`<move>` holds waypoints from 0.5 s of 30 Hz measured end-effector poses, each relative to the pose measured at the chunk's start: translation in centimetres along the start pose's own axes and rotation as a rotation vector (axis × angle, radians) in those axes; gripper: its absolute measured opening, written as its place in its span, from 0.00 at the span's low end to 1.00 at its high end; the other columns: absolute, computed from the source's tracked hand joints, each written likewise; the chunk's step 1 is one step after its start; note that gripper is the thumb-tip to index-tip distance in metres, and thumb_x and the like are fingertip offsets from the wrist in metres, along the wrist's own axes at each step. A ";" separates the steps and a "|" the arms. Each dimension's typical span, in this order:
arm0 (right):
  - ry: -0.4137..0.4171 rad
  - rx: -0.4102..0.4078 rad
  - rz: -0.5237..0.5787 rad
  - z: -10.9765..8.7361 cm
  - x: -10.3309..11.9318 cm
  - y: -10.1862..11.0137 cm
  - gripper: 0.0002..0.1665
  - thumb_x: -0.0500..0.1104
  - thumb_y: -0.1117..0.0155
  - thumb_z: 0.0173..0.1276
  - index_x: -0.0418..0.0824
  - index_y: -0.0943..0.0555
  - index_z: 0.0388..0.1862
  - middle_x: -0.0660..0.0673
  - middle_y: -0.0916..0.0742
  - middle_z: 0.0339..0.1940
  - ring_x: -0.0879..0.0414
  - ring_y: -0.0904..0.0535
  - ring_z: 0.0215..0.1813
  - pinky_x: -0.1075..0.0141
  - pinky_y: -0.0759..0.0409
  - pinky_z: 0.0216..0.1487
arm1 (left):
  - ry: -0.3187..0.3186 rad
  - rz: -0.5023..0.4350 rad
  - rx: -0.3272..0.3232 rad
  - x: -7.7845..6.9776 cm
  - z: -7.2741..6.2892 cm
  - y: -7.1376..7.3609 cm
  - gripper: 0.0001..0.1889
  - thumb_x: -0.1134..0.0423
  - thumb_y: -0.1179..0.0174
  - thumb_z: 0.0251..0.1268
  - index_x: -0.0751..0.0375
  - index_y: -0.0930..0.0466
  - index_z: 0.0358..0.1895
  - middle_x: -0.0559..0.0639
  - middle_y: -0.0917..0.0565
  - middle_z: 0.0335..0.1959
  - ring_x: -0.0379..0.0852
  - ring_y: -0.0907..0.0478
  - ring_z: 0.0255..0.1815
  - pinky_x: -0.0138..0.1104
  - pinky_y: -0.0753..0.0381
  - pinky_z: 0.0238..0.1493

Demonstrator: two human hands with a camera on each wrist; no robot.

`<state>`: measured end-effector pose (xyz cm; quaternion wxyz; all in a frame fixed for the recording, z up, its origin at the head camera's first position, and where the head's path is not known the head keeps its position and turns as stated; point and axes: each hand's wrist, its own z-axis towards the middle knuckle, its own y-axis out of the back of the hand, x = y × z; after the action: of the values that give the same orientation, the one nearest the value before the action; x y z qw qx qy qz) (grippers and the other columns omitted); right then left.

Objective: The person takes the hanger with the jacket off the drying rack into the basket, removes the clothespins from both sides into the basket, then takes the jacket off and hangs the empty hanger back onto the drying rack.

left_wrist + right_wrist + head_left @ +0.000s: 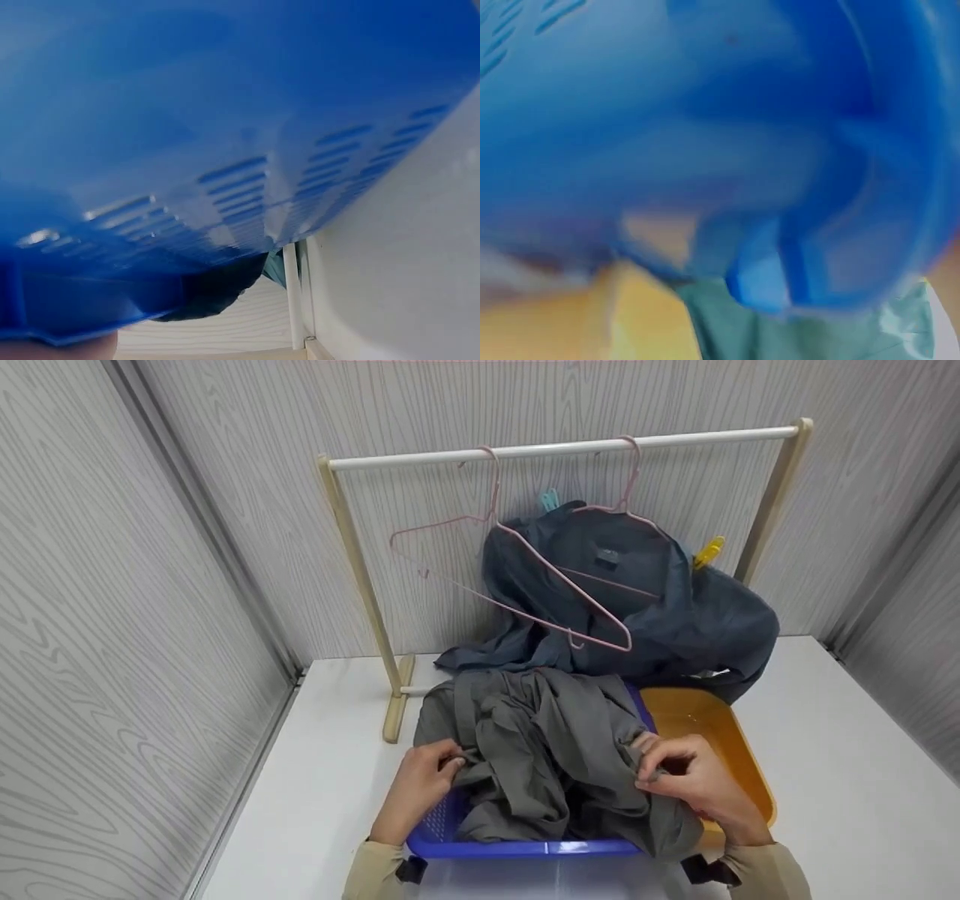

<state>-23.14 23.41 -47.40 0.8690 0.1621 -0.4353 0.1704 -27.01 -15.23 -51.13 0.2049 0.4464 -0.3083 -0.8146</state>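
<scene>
A person's left hand [420,781] and right hand [703,786] each pinch a gray garment [525,735] in their grip; it lies heaped in a blue basket [487,850] on the table [300,780], spilling over the basket's near right corner.

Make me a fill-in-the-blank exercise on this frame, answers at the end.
The left hand and right hand pinch the gray garment over a ____ basket.
In the head view, the orange tray sits to the ____ of the basket.
From the white rail hang ____ pink hangers.
The rightmost clothespin is ____.

blue; right; two; yellow
</scene>
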 end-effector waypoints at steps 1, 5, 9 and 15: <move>-0.021 -0.014 -0.066 0.1 -0.2 0.0 0.16 0.18 0.38 0.57 0.37 0.15 0.32 0.40 0.15 0.31 0.51 0.22 0.40 0.68 0.23 0.43 | -0.001 -0.004 0.002 0.0 0.0 0.0 0.06 0.71 0.37 0.65 0.55 0.18 0.32 0.40 0.26 0.22 0.37 0.32 0.21 0.33 0.30 0.27; -0.142 -0.102 -0.372 0.0 -1.6 0.1 0.13 0.26 0.31 0.60 0.45 0.13 0.30 0.44 0.14 0.39 0.53 0.22 0.48 0.71 0.26 0.53 | 0.005 -0.025 0.022 0.1 0.0 0.1 0.05 0.69 0.37 0.66 0.55 0.18 0.33 0.40 0.24 0.24 0.37 0.30 0.23 0.33 0.28 0.28; -0.203 -0.124 -0.564 -0.1 -3.1 0.3 0.18 0.27 0.29 0.58 0.52 0.13 0.30 0.51 0.15 0.39 0.56 0.22 0.46 0.73 0.27 0.50 | 0.001 -0.051 0.043 0.2 0.0 0.2 0.05 0.68 0.37 0.67 0.54 0.17 0.34 0.40 0.22 0.26 0.37 0.29 0.24 0.34 0.27 0.30; -0.215 -0.036 -0.590 0.0 -3.5 0.6 0.17 0.31 0.29 0.59 0.56 0.13 0.35 0.56 0.14 0.38 0.57 0.23 0.46 0.71 0.28 0.50 | -0.034 -0.100 0.084 0.1 0.3 1.0 0.04 0.67 0.37 0.66 0.54 0.16 0.34 0.39 0.22 0.27 0.38 0.28 0.25 0.33 0.26 0.31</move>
<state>-25.41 23.38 -50.14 0.8326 0.2830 -0.4619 -0.1152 -27.31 -15.95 -50.38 0.1397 0.4557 -0.3230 -0.8176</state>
